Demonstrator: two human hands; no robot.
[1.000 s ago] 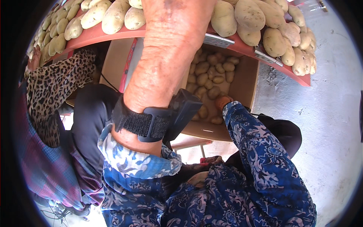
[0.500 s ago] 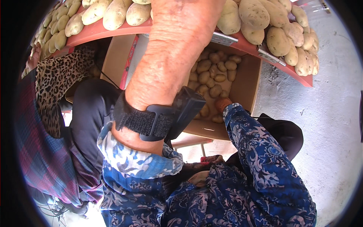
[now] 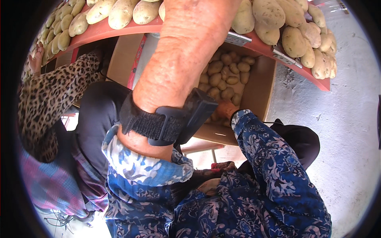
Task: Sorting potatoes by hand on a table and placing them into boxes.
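My left arm, with a black strap and a small black device at the wrist, reaches up past the picture's upper edge. Only the skin above the strap shows of my left hand [image 3: 194, 35]; its fingers are outside the picture, so what they hold is hidden. Lower right of it, my right hand [image 3: 225, 109] is down inside a cardboard box [image 3: 262, 83], against small potatoes [image 3: 227, 93] lying there. The strapped device partly covers this hand, and its fingers cannot be made out. Larger potatoes [image 3: 294, 41] are heaped on the red-edged tabletop [image 3: 115, 32] above the box.
At the left sits another person in a leopard-print sleeve [image 3: 59, 91], with a hand [image 3: 36, 58] beside the heap. Metal hinges [image 3: 238, 38] line the tabletop's underside. Another cardboard box [image 3: 124, 59] stands below the table. A rough pale floor [image 3: 337, 119] lies to the right.
My right hand has shifted slightly left in the box, behind the wrist device. My left arm has barely moved. The other person's leopard-print arm has swung outward, lower left.
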